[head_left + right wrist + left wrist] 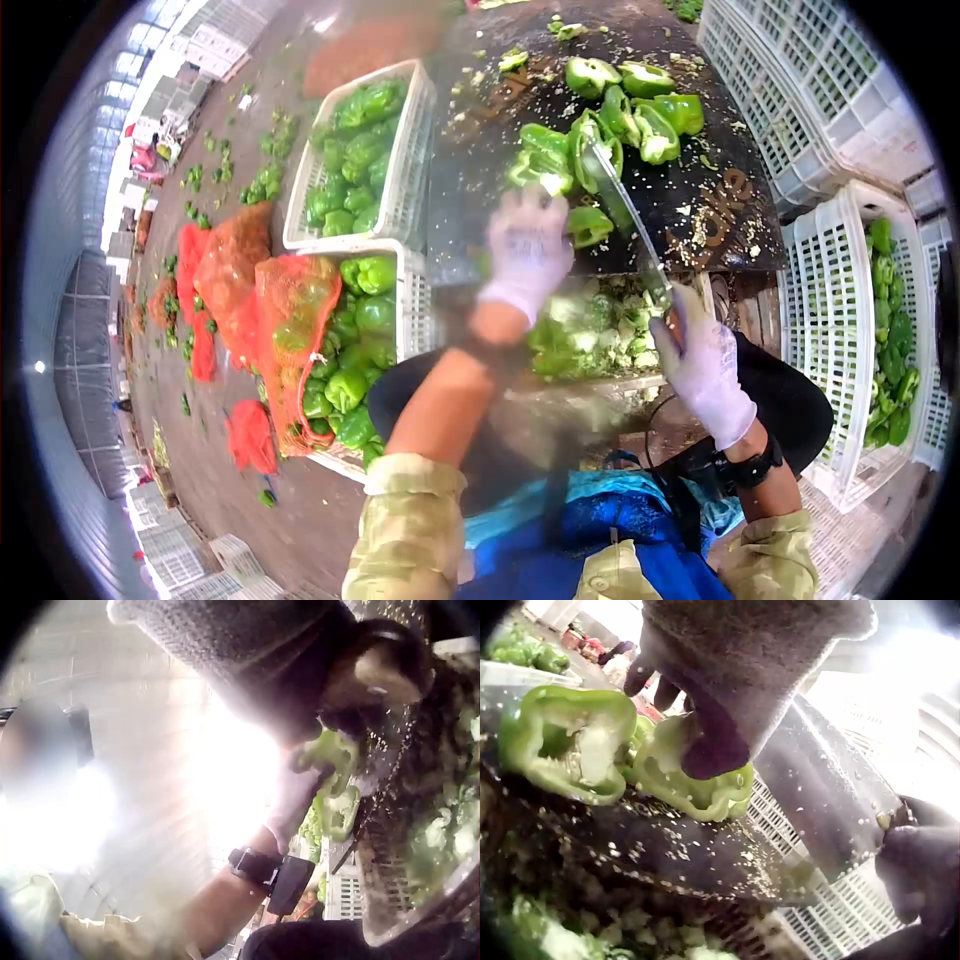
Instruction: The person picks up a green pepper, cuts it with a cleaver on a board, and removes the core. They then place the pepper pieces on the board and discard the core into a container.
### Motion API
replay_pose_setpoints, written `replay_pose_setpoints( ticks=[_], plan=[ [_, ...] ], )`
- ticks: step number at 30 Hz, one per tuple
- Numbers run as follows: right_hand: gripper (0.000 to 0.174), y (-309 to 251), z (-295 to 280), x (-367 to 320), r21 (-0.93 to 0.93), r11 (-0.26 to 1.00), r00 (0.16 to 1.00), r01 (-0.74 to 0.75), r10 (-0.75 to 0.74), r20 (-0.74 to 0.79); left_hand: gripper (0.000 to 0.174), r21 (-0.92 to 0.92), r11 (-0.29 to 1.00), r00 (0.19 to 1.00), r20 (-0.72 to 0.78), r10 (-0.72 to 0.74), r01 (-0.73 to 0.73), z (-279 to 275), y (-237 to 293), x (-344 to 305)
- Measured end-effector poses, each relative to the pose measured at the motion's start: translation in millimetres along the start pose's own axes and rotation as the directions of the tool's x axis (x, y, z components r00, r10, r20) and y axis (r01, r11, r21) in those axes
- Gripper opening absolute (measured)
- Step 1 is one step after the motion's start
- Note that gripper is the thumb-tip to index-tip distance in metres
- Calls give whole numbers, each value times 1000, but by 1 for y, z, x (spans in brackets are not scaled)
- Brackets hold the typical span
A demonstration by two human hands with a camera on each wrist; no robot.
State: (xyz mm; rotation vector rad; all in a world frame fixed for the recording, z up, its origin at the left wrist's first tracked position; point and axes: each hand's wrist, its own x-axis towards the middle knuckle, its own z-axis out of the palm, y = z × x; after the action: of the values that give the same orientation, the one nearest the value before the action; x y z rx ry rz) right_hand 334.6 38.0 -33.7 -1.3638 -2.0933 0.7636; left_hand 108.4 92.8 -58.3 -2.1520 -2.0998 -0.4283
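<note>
A dark board spans the space before the person, with slatted plastic crates on both sides, apparently to keep peppers within reach. An orange-red mesh bag leans over one crate. Pale trimmings lie below the board's near edge, probably where scraps drop. The right hand grips a long knife, its blade slanting over the board. The gloved left hand pinches a green bell pepper half, thumb over the flesh, likely to steady it; other cut peppers sit beyond, among scattered seeds. Glare washes out the right wrist view, the knife handle is mostly covered, and blur hides the left fingertips.
</note>
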Motion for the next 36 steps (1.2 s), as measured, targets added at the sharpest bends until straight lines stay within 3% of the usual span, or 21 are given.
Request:
replay_pose_setpoints(
  ticks=[2, 5, 6, 7, 10, 11, 15, 20, 22, 24, 26, 27, 28, 30, 31, 32, 34, 35, 36],
  plan=[
    [39, 0, 1, -12, -50, 996, 998, 68, -68, 5, 38, -56, 997, 997, -56, -47, 44, 4, 12, -7],
    [41, -7, -2, -30, -291, 950, 993, 111, -98, 60, 55, -190, 962, 973, 158, -167, 196, 4, 18, -12],
    [41, -6, -3, -38, -291, 949, 993, 120, -111, 46, 63, -212, 948, 956, 222, -190, 237, 0, 20, -14],
    [41, -5, -1, -44, -291, 948, 991, 132, -128, 34, 59, -196, 960, 977, 115, -180, 200, 11, 16, -18],
    [42, -13, -7, -55, -320, 941, 992, 106, -78, 99, 54, -201, 956, 976, 96, -197, 213, 15, 14, -20],
    [42, -14, -5, -58, -333, 937, 993, 102, -73, 98, 47, -277, 937, 977, 41, -210, 214, 17, 14, -23],
    [42, -12, -1, -67, -268, 961, 995, 67, -43, 93, 44, -344, 920, 981, 17, -194, 188, -3, 32, -45],
    [39, -7, 4, -80, -265, 958, 991, 105, -80, 103, 40, -347, 938, 997, -72, -41, 13, -2, 40, -76],
    [30, -6, 14, -69, -340, 939, 992, 50, -8, 124, 39, -335, 938, 995, -84, 60, -85, -3, 50, -91],
    [35, 7, 26, -67, -319, 946, 993, 61, -24, 119, 40, -327, 940, 993, -87, 76, -100, -1, 53, -109],
    [35, 14, 25, -64, -260, 963, 954, -74, 145, 263, 42, -384, 912, 985, -140, 96, -144, -17, 47, -117],
    [32, 22, 23, -71, -165, 985, 971, -59, 95, 222, 41, -363, 920, 981, -174, 90, -149, -22, 38, -115],
    [32, 19, 15, -73, -137, 983, 956, -126, 157, 246, 40, -397, 910, 980, -195, 44, -120, -22, 27, -113],
    [32, 23, 4, -76, -50, 980, 942, -190, 197, 272, 38, -477, 870, 987, -28, -157, 125, -20, 14, -98],
    [32, 25, 3, -76, -5, 987, 968, -159, 156, 194, 41, -606, 733, 949, 140, -283, 308, -21, 11, -86],
    [30, 23, -1, -72, 31, 971, 956, -236, 227, 186, 42, -689, 556, 880, 287, -378, 464, -23, 13, -75],
    [28, -3, -20, -54, 282, 839, 883, -466, 420, 210, 45, -716, 104, 676, 586, -448, 690, -29, 31, -50],
    [26, 0, -19, -48, 283, 896, 939, -342, 335, 75, 47, -787, -125, 716, 605, -349, 604, 4, 28, -44],
    [25, 3, -21, -43, 424, 787, 888, -449, 444, 116, 49, -794, -353, 768, 590, -250, 495, 37, 26, -36]
  ],
)
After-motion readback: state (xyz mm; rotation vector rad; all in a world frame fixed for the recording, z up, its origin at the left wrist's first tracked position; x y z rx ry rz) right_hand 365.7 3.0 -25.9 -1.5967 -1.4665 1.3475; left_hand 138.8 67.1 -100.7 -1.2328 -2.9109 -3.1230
